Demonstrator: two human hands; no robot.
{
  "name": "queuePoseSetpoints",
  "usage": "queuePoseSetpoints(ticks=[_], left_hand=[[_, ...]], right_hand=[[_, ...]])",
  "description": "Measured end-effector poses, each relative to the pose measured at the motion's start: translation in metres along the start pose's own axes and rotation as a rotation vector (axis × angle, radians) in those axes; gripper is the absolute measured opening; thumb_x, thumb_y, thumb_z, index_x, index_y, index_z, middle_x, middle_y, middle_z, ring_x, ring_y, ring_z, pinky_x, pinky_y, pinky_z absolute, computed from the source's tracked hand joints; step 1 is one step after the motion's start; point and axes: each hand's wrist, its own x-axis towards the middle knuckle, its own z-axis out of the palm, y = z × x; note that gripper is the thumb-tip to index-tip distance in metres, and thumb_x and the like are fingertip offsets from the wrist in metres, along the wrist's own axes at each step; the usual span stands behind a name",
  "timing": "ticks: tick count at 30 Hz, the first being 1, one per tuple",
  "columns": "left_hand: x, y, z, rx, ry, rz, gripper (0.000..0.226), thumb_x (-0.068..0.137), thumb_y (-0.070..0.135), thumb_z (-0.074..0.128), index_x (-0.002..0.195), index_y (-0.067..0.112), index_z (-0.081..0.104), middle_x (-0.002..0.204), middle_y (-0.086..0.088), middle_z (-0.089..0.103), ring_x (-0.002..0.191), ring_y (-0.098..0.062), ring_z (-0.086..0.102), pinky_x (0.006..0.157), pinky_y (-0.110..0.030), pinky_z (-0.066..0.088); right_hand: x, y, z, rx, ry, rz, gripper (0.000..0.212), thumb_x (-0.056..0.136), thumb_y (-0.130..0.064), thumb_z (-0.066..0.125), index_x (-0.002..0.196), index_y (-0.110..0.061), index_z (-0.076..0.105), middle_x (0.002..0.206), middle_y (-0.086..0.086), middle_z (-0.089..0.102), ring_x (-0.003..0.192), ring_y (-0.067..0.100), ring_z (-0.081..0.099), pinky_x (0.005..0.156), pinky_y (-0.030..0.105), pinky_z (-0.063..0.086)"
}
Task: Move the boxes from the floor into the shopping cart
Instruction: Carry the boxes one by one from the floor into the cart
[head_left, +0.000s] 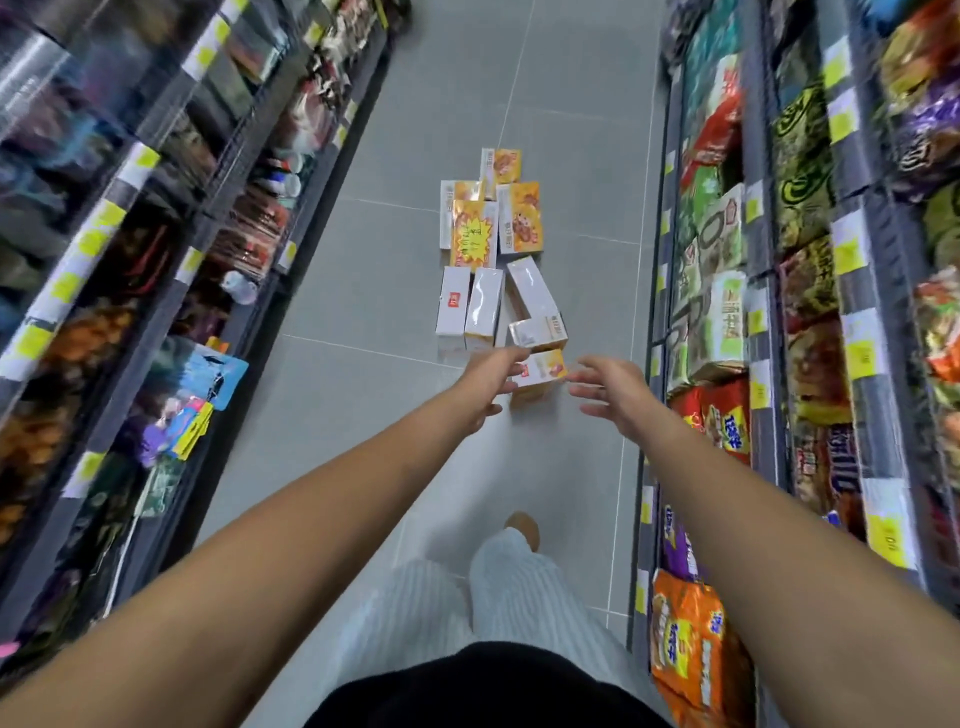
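- Both arms reach forward over the grey tiled floor (363, 270); the left hand (491, 382) has its fingers spread and overlaps the near edge of the nearest box (540, 371), though whether it touches the box or only hovers above it I cannot tell, and the right hand (605, 387) is spread wide just beside the box, gripping nothing
- Risk: a one-sided pinch on that small box could tip or spin it, since the right hand is not yet on the opposite face
- Risk: it sits just beside the leaning white box (535, 304), which rests askew on a neighbour; a knock could topple it
- Behind, two white boxes (470, 306) lie side by side, then a cluster of yellow boxes (493, 218), all on the floor mid-aisle
- Risk: a step forward might kick the pile
- The shelves on the left (156, 234) and shelves on the right (779, 260) hold packed snack bags; no shopping cart is in view, so nothing shows as loaded
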Motion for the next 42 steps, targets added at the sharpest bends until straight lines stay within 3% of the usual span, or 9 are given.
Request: queuePoseSetpoints(ticks=[10, 14, 19, 25, 29, 35, 38, 40, 42], left_hand=[[0.097, 0.055, 0.012, 0.029, -0.009, -0.108, 0.041, 0.095, 0.033, 0.047, 0.133, 0.017, 0.049, 0.122, -0.001, 0.055, 0.112, -0.019, 0.051, 0.092, -0.036, 0.033], [0.162, 0.069, 0.009, 0.048, -0.029, -0.173, 0.043, 0.094, 0.030, 0.048, 0.135, 0.017, 0.049, 0.125, -0.002, 0.055, 0.116, -0.019, 0.050, 0.091, -0.035, 0.034], [0.245, 0.069, 0.013, 0.147, -0.054, -0.215, 0.041, 0.095, 0.026, 0.050, 0.134, 0.013, 0.050, 0.122, 0.000, 0.053, 0.106, -0.021, 0.049, 0.084, -0.032, 0.035], [0.343, 0.039, 0.017, 0.141, -0.075, -0.305, 0.042, 0.096, 0.027, 0.050, 0.134, 0.009, 0.049, 0.135, -0.010, 0.052, 0.122, -0.028, 0.048, 0.091, -0.028, 0.035], [0.398, 0.012, 0.013, 0.106, -0.044, -0.385, 0.040, 0.095, 0.026, 0.052, 0.129, 0.005, 0.054, 0.131, -0.011, 0.058, 0.119, -0.031, 0.055, 0.103, -0.041, 0.044], [0.481, -0.052, 0.015, 0.049, 0.038, -0.458, 0.032, 0.095, 0.029, 0.055, 0.121, 0.011, 0.055, 0.116, 0.000, 0.066, 0.088, -0.014, 0.062, 0.076, -0.023, 0.054], [0.511, -0.077, 0.027, -0.014, 0.036, -0.500, 0.029, 0.097, 0.031, 0.050, 0.119, 0.012, 0.053, 0.115, 0.000, 0.064, 0.082, -0.010, 0.061, 0.062, -0.018, 0.052], [0.529, -0.088, 0.039, -0.045, 0.057, -0.516, 0.032, 0.098, 0.032, 0.049, 0.125, 0.016, 0.048, 0.113, 0.002, 0.062, 0.080, -0.007, 0.059, 0.052, -0.013, 0.047], [0.551, -0.105, 0.050, -0.026, 0.077, -0.499, 0.037, 0.096, 0.035, 0.052, 0.127, 0.016, 0.046, 0.114, 0.005, 0.062, 0.089, -0.011, 0.062, 0.063, -0.017, 0.050]], right_hand=[[0.086, -0.046, -0.001, -0.020, 0.016, 0.111, 0.019, 0.097, -0.022, 0.051, 0.111, -0.014, 0.059, 0.102, 0.008, 0.066, 0.091, 0.021, 0.058, 0.071, 0.031, 0.045], [0.141, -0.054, 0.008, -0.057, 0.074, 0.201, 0.021, 0.098, -0.021, 0.050, 0.115, -0.013, 0.059, 0.124, 0.014, 0.064, 0.112, 0.031, 0.061, 0.093, 0.043, 0.050], [0.217, -0.046, 0.025, -0.077, 0.064, 0.294, 0.020, 0.097, -0.021, 0.051, 0.115, -0.013, 0.056, 0.098, 0.004, 0.063, 0.088, 0.019, 0.057, 0.069, 0.030, 0.046], [0.319, -0.028, 0.042, -0.084, 0.073, 0.367, 0.010, 0.097, -0.020, 0.051, 0.104, -0.014, 0.056, 0.093, 0.003, 0.062, 0.095, 0.022, 0.056, 0.093, 0.042, 0.045], [0.373, -0.007, 0.046, -0.109, 0.088, 0.432, 0.010, 0.098, -0.020, 0.050, 0.089, -0.019, 0.054, 0.088, -0.001, 0.060, 0.084, 0.015, 0.053, 0.091, 0.040, 0.043], [0.445, 0.046, 0.041, -0.221, 0.110, 0.453, 0.002, 0.099, -0.015, 0.050, 0.098, -0.016, 0.049, 0.080, -0.006, 0.051, 0.071, 0.005, 0.047, 0.071, 0.027, 0.042], [0.477, 0.079, 0.038, -0.267, 0.087, 0.473, 0.027, 0.099, -0.016, 0.050, 0.126, -0.015, 0.045, 0.100, -0.001, 0.056, 0.087, 0.013, 0.054, 0.062, 0.022, 0.041], [0.500, 0.101, 0.036, -0.339, 0.107, 0.451, 0.049, 0.097, -0.021, 0.053, 0.141, -0.012, 0.036, 0.123, 0.004, 0.052, 0.110, 0.021, 0.053, 0.085, 0.031, 0.049], [0.522, 0.121, 0.035, -0.426, 0.115, 0.421, 0.063, 0.094, -0.030, 0.055, 0.148, -0.012, 0.029, 0.140, 0.012, 0.044, 0.127, 0.030, 0.047, 0.101, 0.042, 0.046]])
